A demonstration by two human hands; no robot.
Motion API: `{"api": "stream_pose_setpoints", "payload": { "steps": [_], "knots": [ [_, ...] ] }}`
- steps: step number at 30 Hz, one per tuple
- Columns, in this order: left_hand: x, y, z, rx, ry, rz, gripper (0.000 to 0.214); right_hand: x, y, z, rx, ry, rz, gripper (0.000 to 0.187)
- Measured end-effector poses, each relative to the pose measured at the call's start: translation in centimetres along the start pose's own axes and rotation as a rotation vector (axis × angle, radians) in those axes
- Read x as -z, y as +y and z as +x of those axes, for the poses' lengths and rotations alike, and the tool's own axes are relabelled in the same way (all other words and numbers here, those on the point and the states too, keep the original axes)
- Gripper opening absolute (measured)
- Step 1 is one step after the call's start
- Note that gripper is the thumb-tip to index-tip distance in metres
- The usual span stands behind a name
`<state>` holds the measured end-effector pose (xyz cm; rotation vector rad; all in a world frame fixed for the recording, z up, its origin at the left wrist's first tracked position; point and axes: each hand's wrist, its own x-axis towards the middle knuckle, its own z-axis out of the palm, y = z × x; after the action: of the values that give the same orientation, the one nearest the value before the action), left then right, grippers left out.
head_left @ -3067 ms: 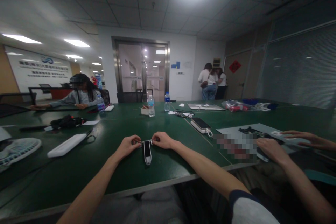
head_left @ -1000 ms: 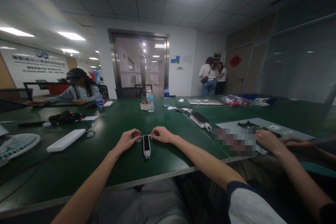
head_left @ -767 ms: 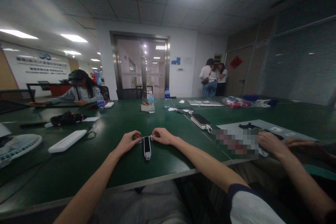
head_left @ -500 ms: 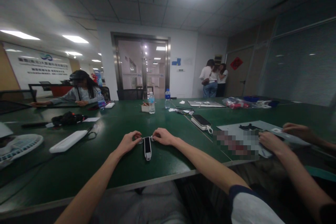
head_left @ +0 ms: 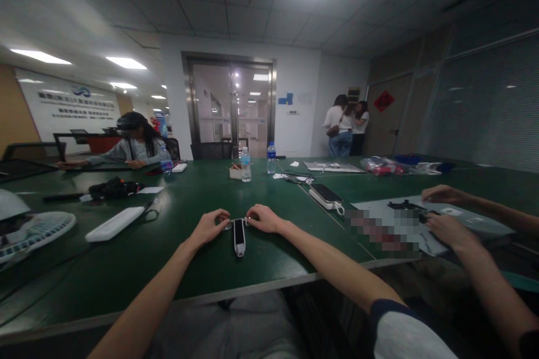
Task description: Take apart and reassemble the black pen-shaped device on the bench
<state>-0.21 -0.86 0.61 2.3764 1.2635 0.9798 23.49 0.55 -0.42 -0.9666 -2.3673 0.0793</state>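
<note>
A slim white device with a long black upper face lies on the green table in front of me, its narrow end toward me. Small pale pieces stick out on both sides of its far end. My left hand is closed, thumb and fingers pinching the piece on the left side. At the right side, my right hand pinches the other piece between thumb and fingertips. Both wrists hover low over the table. What exactly these small pieces are is too small to make out.
Left of me lie a white power bank-like box and a white fan. Two water bottles stand ahead. A phone on a white block lies to the right. Beside it, a co-worker's hands work over a grey sheet.
The whole view has shifted slightly, moving things a little to the right. My hands keep their pinch on the device's side pieces. The co-worker's hands at right have moved over the sheet.
</note>
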Motion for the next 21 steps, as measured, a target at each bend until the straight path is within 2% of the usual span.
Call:
{"api": "stream_pose_setpoints", "payload": {
  "steps": [7, 14, 21],
  "knots": [
    [-0.4, -0.6, 0.1, -0.01, 0.008, 0.0, 0.028, -0.1, 0.1, 0.1, -0.003, -0.01, -0.01, 0.014],
    [-0.3, -0.3, 0.1, -0.017, 0.021, 0.03, 0.024, -0.1, -0.1, 0.1, -0.017, -0.015, -0.026, 0.014],
    [-0.4, -0.3, 0.0, -0.027, 0.001, 0.003, 0.022, 0.8, -1.1, 0.0, -0.073, -0.029, -0.041, 0.019]
  ]
}}
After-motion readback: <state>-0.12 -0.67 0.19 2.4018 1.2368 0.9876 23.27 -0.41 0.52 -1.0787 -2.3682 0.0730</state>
